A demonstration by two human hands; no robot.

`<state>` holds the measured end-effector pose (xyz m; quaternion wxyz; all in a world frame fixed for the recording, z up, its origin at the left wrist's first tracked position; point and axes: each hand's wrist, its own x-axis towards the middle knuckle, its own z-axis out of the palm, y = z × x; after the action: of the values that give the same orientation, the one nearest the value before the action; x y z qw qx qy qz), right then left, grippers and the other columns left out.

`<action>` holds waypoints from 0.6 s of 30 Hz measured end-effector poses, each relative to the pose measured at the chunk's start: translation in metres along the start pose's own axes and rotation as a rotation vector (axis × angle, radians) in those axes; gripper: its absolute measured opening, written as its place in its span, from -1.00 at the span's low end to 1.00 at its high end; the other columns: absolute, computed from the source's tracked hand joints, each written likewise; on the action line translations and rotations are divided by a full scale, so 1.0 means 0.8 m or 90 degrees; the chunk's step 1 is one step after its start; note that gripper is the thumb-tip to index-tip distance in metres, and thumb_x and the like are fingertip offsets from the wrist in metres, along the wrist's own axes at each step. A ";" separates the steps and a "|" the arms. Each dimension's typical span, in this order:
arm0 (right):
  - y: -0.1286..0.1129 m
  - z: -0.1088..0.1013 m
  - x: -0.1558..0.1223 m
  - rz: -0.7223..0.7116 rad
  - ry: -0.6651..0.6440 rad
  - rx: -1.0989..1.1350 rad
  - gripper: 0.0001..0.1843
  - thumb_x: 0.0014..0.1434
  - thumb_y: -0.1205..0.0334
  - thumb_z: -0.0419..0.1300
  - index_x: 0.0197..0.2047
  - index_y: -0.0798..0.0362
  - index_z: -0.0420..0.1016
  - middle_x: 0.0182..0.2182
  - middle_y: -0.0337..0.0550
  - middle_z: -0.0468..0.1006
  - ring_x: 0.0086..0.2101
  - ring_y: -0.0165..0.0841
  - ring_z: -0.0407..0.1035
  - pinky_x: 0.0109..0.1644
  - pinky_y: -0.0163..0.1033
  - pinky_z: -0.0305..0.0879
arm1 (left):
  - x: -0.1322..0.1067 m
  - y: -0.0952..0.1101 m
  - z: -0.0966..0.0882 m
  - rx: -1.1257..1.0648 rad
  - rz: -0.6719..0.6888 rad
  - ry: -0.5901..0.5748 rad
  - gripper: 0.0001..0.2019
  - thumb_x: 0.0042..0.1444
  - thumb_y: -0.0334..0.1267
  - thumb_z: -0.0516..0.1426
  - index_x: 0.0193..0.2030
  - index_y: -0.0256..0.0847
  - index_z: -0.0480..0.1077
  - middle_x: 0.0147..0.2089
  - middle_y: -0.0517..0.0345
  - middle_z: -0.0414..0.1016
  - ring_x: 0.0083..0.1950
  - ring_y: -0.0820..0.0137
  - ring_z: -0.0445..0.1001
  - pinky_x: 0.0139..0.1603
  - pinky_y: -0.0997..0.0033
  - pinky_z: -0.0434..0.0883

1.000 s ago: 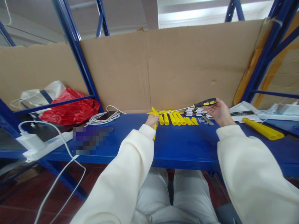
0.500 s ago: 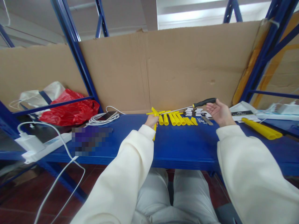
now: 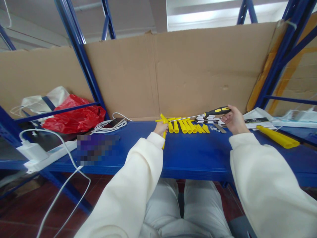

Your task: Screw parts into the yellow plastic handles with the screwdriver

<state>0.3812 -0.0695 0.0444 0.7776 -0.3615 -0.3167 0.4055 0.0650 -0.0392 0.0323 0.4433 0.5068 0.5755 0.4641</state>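
Note:
My left hand (image 3: pixel 161 128) is closed around a yellow plastic piece (image 3: pixel 163 119) with several arms sticking out past the fingers. At the right, my right hand (image 3: pixel 234 119) grips the end of a long screwdriver (image 3: pixel 216 111) with a black and yellow handle. Its thin metal shaft runs left, nearly level, and the tip meets the yellow piece beside my left hand; the exact contact is too small to make out. Behind and between the hands lie several yellow tubes (image 3: pixel 182 126), smaller yellow pieces (image 3: pixel 205 129), black-and-white pieces (image 3: pixel 205 119), and small screws (image 3: pixel 212 128).
A grey metal strip (image 3: pixel 219 128) lies near the screws. Larger yellow tubes (image 3: pixel 277 136) rest at the right on the blue shelf (image 3: pixel 195 158). To the left are coiled white cable (image 3: pixel 106 127), a power strip (image 3: pixel 49 157) and a red bag (image 3: pixel 74 114). Cardboard (image 3: pixel 198 72) stands behind.
The screwdriver handle has turned, so its yellow patches now show. My right fingers have curled in closer on the handle's end. My left hand stays in place with the yellow piece.

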 end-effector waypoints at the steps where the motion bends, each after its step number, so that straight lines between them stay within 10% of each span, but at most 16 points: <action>1: 0.000 0.000 0.000 -0.009 -0.003 -0.002 -0.37 0.32 0.07 0.37 -0.57 -0.05 0.03 -0.76 -0.38 0.06 -0.70 -0.47 0.07 -0.65 -0.37 0.15 | 0.000 0.000 0.000 -0.001 0.001 0.001 -0.81 0.32 -0.59 0.08 -0.22 -0.30 0.45 -0.67 0.42 0.15 -0.68 0.53 0.15 -0.56 0.49 0.11; 9: 0.000 0.009 -0.006 -0.041 -0.019 -0.021 -0.57 0.32 0.05 0.40 -0.45 -0.01 0.31 -0.63 -0.33 0.39 -0.63 -0.48 0.31 -0.58 -0.41 0.34 | 0.003 -0.002 0.000 -0.004 0.002 -0.002 -0.77 0.29 -0.60 0.10 -0.32 -0.24 0.42 -0.68 0.41 0.15 -0.66 0.51 0.17 -0.51 0.47 0.15; 18: 0.008 0.002 -0.001 -0.094 0.003 -0.081 -0.49 0.18 0.01 0.50 -0.43 -0.04 0.22 -0.66 -0.42 0.26 -0.71 -0.50 0.16 -0.71 -0.39 0.17 | 0.008 -0.004 0.000 0.007 0.008 0.006 -0.85 0.26 -0.54 0.15 -0.29 -0.27 0.46 -0.68 0.40 0.16 -0.66 0.50 0.19 -0.51 0.46 0.21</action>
<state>0.3772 -0.0670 0.0400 0.7816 -0.3867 -0.3653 0.3256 0.0634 -0.0329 0.0287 0.4348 0.5105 0.5770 0.4662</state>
